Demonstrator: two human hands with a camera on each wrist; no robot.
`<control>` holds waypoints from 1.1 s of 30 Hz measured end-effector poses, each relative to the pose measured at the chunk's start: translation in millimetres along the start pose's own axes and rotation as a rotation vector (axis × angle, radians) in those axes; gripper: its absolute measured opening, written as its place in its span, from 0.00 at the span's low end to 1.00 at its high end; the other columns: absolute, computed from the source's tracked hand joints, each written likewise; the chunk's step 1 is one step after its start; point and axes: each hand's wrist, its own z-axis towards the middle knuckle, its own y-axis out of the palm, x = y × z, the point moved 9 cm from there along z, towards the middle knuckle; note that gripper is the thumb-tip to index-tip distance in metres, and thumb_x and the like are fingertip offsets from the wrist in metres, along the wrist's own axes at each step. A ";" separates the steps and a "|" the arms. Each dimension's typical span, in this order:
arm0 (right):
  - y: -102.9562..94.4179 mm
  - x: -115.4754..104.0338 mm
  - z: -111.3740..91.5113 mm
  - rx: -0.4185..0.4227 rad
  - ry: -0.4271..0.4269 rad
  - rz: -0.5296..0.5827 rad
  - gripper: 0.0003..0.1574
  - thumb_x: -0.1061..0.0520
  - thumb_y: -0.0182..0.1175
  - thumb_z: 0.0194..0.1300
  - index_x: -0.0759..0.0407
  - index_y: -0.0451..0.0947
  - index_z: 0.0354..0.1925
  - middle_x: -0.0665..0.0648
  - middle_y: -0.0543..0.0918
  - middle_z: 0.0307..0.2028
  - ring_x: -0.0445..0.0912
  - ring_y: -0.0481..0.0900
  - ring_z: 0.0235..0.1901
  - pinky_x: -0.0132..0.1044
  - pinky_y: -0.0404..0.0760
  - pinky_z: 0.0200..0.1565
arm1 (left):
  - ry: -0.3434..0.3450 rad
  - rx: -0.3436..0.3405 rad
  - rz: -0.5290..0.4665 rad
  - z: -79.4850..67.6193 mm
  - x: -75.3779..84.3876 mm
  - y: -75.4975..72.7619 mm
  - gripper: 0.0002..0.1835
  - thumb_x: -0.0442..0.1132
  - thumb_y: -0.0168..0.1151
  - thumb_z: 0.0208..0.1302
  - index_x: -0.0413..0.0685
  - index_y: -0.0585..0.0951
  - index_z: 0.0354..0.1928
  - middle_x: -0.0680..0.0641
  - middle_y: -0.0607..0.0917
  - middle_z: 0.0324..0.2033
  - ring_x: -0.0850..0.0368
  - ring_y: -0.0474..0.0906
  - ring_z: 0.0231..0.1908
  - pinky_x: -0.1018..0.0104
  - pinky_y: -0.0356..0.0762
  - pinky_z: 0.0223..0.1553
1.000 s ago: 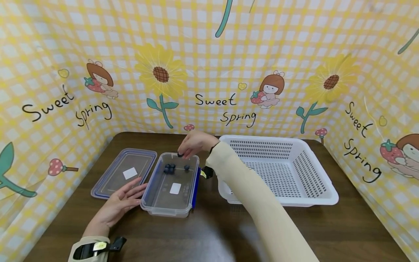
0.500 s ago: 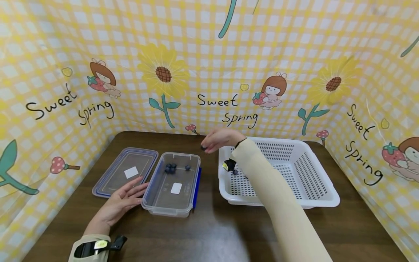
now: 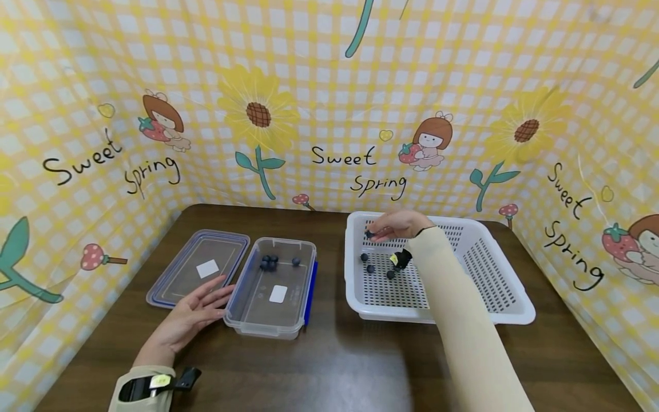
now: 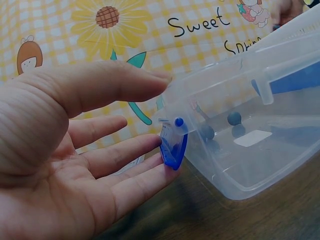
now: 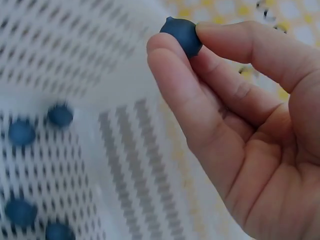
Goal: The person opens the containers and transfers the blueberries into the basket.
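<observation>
My right hand (image 3: 400, 224) pinches a blueberry (image 5: 182, 36) between thumb and fingertips, above the left part of a white perforated basket (image 3: 515, 312). Several blueberries (image 5: 21, 132) lie on the basket floor below it. My left hand (image 3: 187, 317) rests beside a clear plastic container (image 3: 247, 326), its fingers extended. In the left wrist view those fingers touch the blue latch (image 4: 173, 147) on the container's side, and the thumb lies near its rim. Inside the container, several blueberries (image 3: 269, 263) cluster near the far left, with a single blueberry (image 3: 296, 261) to their right.
A clear lid (image 3: 175, 286) with a blue-tinted edge lies flat on the dark wooden table (image 3: 329, 366), left of the container. A yellow checked cloth (image 3: 329, 103) with printed flowers encloses the table at the back and sides.
My right hand has carried the blueberry rightward from above the container to over the basket, uncovering blueberries on the basket floor. My left hand has stayed at the container's side.
</observation>
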 end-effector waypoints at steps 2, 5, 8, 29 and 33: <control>-9.1 10.7 -0.2 0.025 0.020 0.009 0.23 0.71 0.57 0.69 0.79 0.69 0.60 0.67 0.78 0.49 0.47 0.85 0.35 0.36 0.84 0.45 | -0.002 0.003 0.005 0.6 -0.4 -0.2 0.35 0.17 0.47 0.68 0.59 0.69 0.70 0.52 0.78 0.62 0.60 0.74 0.62 0.65 0.76 0.55; -17.5 24.3 -0.4 0.043 0.040 -0.008 0.26 0.71 0.57 0.69 0.80 0.66 0.62 0.69 0.77 0.51 0.46 0.85 0.34 0.36 0.84 0.45 | -0.007 0.009 0.009 0.2 -0.4 -0.5 0.35 0.17 0.47 0.68 0.60 0.70 0.69 0.53 0.78 0.62 0.61 0.74 0.62 0.66 0.77 0.55; -22.0 36.3 0.4 0.053 0.056 -0.048 0.25 0.70 0.57 0.68 0.80 0.68 0.61 0.67 0.79 0.46 0.46 0.84 0.33 0.37 0.84 0.45 | -0.010 0.018 0.020 -0.3 -0.1 -1.1 0.35 0.17 0.48 0.68 0.61 0.70 0.69 0.53 0.78 0.62 0.61 0.74 0.61 0.66 0.77 0.55; -27.4 56.2 3.7 0.139 0.108 -0.134 0.23 0.67 0.59 0.67 0.78 0.73 0.58 0.63 0.83 0.34 0.47 0.83 0.31 0.40 0.85 0.41 | -0.017 0.030 0.019 -0.1 -1.6 -2.5 0.35 0.17 0.49 0.68 0.54 0.66 0.72 0.53 0.78 0.62 0.61 0.74 0.61 0.65 0.76 0.55; -18.3 34.4 0.8 0.113 0.057 -0.196 0.24 0.65 0.61 0.66 0.77 0.74 0.57 0.63 0.83 0.38 0.49 0.83 0.34 0.44 0.85 0.44 | -0.015 0.028 0.013 -0.7 -1.0 -1.5 0.35 0.17 0.49 0.68 0.54 0.66 0.72 0.53 0.78 0.62 0.61 0.74 0.61 0.65 0.77 0.55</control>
